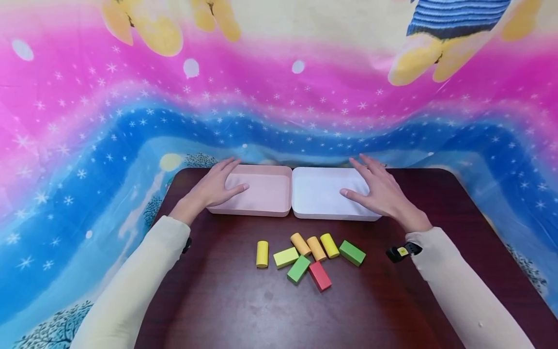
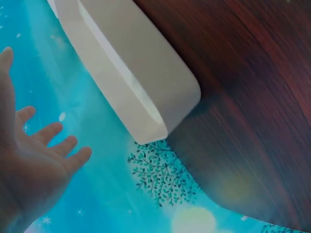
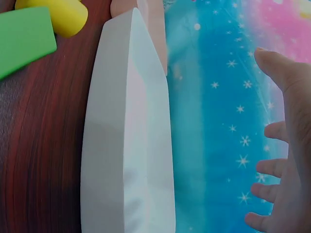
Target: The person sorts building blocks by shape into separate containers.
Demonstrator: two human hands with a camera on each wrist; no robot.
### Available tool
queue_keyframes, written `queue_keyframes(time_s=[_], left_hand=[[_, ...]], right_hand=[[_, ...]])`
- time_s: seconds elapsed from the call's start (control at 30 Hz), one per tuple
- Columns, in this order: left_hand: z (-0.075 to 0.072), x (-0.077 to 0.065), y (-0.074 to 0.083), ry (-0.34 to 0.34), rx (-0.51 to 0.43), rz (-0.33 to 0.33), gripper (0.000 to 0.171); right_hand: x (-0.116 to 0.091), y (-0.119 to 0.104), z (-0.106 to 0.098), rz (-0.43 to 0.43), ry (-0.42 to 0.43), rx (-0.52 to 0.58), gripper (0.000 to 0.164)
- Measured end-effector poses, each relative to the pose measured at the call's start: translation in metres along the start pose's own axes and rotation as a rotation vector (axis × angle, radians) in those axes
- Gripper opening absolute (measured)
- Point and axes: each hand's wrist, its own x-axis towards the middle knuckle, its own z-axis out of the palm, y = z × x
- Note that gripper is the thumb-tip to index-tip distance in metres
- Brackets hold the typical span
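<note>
Two shallow trays stand side by side at the back of the table, a pink tray (image 1: 266,194) on the left and a white tray (image 1: 316,194) on the right. My left hand (image 1: 218,186) is over the pink tray's left side, fingers spread and holding nothing. Over the right side of the white tray is my right hand (image 1: 379,189), its fingers also apart and free. Both wrist views show the hands away from the tray walls. In front of the trays lie several blocks: a red block (image 1: 320,277), a green block (image 1: 352,253), a yellow cylinder (image 1: 262,254) and an orange cylinder (image 1: 316,248).
The dark wooden table (image 1: 244,310) has rounded back corners. Behind it hangs a patterned cloth (image 1: 270,121) in pink and blue, close to the trays' back edge. A black band (image 1: 403,252) sits on the right wrist.
</note>
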Motion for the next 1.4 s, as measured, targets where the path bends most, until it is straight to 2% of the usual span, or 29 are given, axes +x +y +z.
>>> queue_keyframes(time_s=[0.23,0.5,0.67,0.9,1.23,1.4], left_hand=[[0.0,-0.006,-0.013,0.027,-0.147,-0.032,0.085],[0.002,-0.016,-0.026,0.037,-0.248,-0.118,0.084],[0.0,-0.025,-0.034,0.066,-0.323,-0.149,0.08],[-0.001,-0.032,-0.042,0.055,-0.344,-0.227,0.082],[-0.001,-0.033,-0.047,0.029,-0.327,-0.237,0.077],[0.002,-0.038,-0.052,0.017,-0.387,-0.286,0.078]], right_hand=[[0.001,-0.008,0.005,-0.043,0.03,0.047,0.097],[0.005,-0.019,0.011,-0.087,0.014,0.095,0.094],[0.006,-0.028,0.016,-0.117,0.002,0.125,0.094],[0.005,-0.043,0.024,-0.174,-0.025,0.168,0.093],[0.001,-0.063,0.043,-0.229,-0.074,0.231,0.091],[-0.001,-0.074,0.05,-0.227,-0.107,0.283,0.09]])
